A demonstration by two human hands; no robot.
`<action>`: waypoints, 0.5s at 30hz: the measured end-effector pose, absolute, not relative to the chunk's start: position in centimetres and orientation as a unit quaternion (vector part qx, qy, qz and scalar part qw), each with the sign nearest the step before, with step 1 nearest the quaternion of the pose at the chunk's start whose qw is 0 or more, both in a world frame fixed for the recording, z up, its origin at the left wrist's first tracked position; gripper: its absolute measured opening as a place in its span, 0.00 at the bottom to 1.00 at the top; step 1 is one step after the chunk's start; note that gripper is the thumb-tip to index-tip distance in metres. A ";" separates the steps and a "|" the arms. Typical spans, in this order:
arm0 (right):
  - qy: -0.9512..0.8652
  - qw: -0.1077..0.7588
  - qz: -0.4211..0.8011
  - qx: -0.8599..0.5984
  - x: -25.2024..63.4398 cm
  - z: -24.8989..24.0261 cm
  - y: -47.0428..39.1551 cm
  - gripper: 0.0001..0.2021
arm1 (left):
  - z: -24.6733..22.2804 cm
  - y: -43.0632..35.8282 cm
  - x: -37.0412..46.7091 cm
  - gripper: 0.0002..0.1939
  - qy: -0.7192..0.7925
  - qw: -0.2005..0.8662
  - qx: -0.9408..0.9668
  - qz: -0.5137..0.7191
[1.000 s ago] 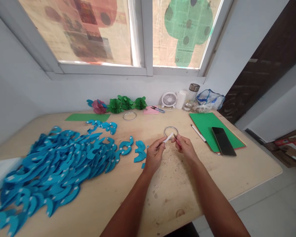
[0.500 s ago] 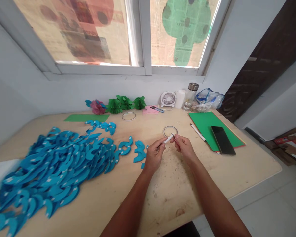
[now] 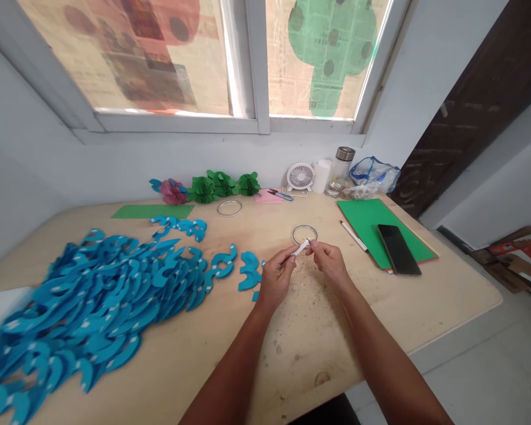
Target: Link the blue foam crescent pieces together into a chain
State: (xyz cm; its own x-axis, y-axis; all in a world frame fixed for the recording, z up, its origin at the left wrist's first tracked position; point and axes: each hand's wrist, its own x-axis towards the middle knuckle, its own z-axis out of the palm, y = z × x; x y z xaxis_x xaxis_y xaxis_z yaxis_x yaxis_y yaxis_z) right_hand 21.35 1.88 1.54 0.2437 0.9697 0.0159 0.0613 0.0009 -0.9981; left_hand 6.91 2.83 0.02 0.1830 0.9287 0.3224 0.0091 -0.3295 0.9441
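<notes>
My left hand is closed on a small white strip, which sticks out from its fingertips toward the right. At the strip's far end my right hand has its thumb and fingers pinched together; what it grips is too small to make out. Just beyond the fingertips a metal ring lies on the wooden table. Blue curved pieces with white patches lie to the left of my left hand, partly hidden by it.
A big heap of blue pieces covers the table's left. Right are a white pen, green sheets and a phone. Along the wall stand green paper shapes, a fan and a bottle.
The view has shifted slightly. Both hands stay nearly in place, with the right fingertips a little changed at the end of the white strip.
</notes>
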 end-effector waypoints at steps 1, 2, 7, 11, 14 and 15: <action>-0.453 0.543 0.413 -0.574 21.4 1.5 1.9 0.24 | 0.0 2.8 6.9 0.15 0.374 0.442 0.629 0.518; -0.453 0.543 0.409 -0.577 21.4 1.5 1.9 0.24 | 0.0 2.8 6.9 0.15 0.375 0.441 0.630 0.518; -0.431 0.554 0.419 -0.575 21.2 1.3 1.9 0.23 | 0.3 2.6 7.0 0.15 0.373 0.438 0.631 0.520; -0.401 0.567 0.463 -0.550 21.0 1.5 1.8 0.22 | 0.5 2.6 7.0 0.15 0.374 0.437 0.630 0.522; -0.378 0.570 0.516 -0.515 20.8 1.9 1.6 0.22 | 0.6 2.6 6.9 0.15 0.377 0.441 0.625 0.522; -0.370 0.570 0.530 -0.507 20.7 2.0 1.6 0.22 | 0.6 2.6 6.9 0.15 0.378 0.443 0.623 0.522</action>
State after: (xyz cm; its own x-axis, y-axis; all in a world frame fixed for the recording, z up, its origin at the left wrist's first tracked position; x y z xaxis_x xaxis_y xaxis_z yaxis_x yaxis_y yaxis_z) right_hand 20.69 1.57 2.03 0.1635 0.9797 -0.1164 -0.2294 -0.0770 -0.9703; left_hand 6.92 2.61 0.59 0.1692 0.9336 0.3159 0.0075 -0.3217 0.9468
